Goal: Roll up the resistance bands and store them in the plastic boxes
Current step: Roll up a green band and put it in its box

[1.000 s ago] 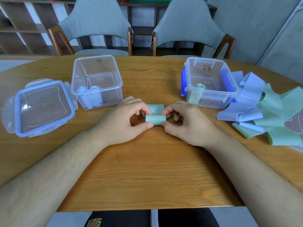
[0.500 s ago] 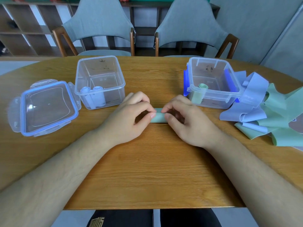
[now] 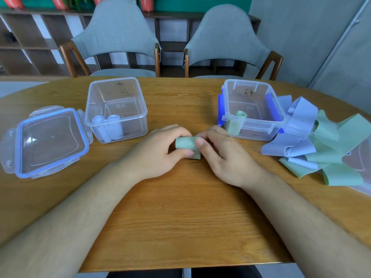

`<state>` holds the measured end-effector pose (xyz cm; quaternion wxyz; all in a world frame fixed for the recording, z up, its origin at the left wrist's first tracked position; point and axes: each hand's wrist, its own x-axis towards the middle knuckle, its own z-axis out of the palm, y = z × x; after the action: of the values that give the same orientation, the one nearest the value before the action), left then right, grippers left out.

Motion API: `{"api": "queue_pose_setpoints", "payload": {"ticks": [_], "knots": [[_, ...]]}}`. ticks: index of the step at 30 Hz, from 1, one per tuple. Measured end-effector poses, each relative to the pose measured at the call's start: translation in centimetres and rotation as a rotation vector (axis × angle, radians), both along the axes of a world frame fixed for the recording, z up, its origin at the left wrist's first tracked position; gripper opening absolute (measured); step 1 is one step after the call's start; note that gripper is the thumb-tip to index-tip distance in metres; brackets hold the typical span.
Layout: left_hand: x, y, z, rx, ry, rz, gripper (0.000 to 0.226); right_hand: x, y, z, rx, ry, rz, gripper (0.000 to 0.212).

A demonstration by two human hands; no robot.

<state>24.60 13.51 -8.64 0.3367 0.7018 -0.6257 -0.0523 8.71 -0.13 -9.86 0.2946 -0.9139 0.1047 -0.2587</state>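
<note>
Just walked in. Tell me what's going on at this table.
A person is partway through rolling resistance bands for storage. The left grip and right grip both pinch a small green band roll over the wooden table. The left box holds two lavender rolls; the right box holds one green roll. A pile of loose bands, lavender and green, lies at the far right, not yet rolled.
</note>
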Motion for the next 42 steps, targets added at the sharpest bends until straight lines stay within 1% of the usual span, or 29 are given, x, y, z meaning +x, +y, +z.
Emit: {"api": "queue_pose_setpoints", "payload": {"ticks": [3,6,8,12,14,16,20,24,29,34,37,39,42], "knots": [[0.1,0.6,0.0,-0.032,0.025,0.024,0.026,-0.2,0.1,-0.2,0.076,-0.005,0.059,0.039],[-0.3,1.0,0.1,-0.049,0.074,0.048,0.040,-0.1,0.3,-0.1,0.083,-0.053,0.088,0.029],[-0.7,1.1,0.1,-0.070,0.106,0.031,0.038,-0.1,0.3,0.1,0.095,-0.084,0.080,0.025],[-1.1,1.0,0.6,-0.084,0.114,0.002,0.029,-0.2,0.4,0.2,0.109,-0.088,0.059,0.025],[-1.1,0.9,0.6,-0.092,0.131,0.001,0.027,-0.3,0.7,0.2,0.136,-0.095,0.063,0.030],[-1.0,0.9,0.4,-0.092,0.132,0.005,0.027,-0.4,1.0,0.3,0.171,-0.115,0.086,0.040],[-1.0,0.8,0.0,-0.079,0.165,-0.004,0.031,-0.4,1.0,0.4,0.052,-0.136,0.089,0.041],[-1.4,0.7,-0.2,-0.082,0.241,-0.038,0.027,-0.5,1.1,0.6,0.045,-0.141,0.081,0.047],[-1.5,0.7,-0.3,-0.085,0.241,-0.015,0.024,-0.6,1.0,0.8,0.034,-0.128,0.074,0.047],[-1.7,0.6,-0.4,-0.089,0.203,-0.021,0.029,-0.3,0.7,0.3,0.071,-0.138,0.057,0.030],[-2.1,0.4,-0.2,-0.096,0.210,-0.007,0.032,-0.5,0.7,0.5,0.059,-0.154,0.048,0.025],[-2.2,0.2,-0.2,-0.100,0.173,0.031,0.033,-0.4,0.8,0.6,0.037,-0.153,0.036,0.025],[-2.4,0.2,-0.1,-0.102,0.099,0.073,0.040,-0.2,1.1,0.6,0.006,-0.157,0.021,0.027]]}}
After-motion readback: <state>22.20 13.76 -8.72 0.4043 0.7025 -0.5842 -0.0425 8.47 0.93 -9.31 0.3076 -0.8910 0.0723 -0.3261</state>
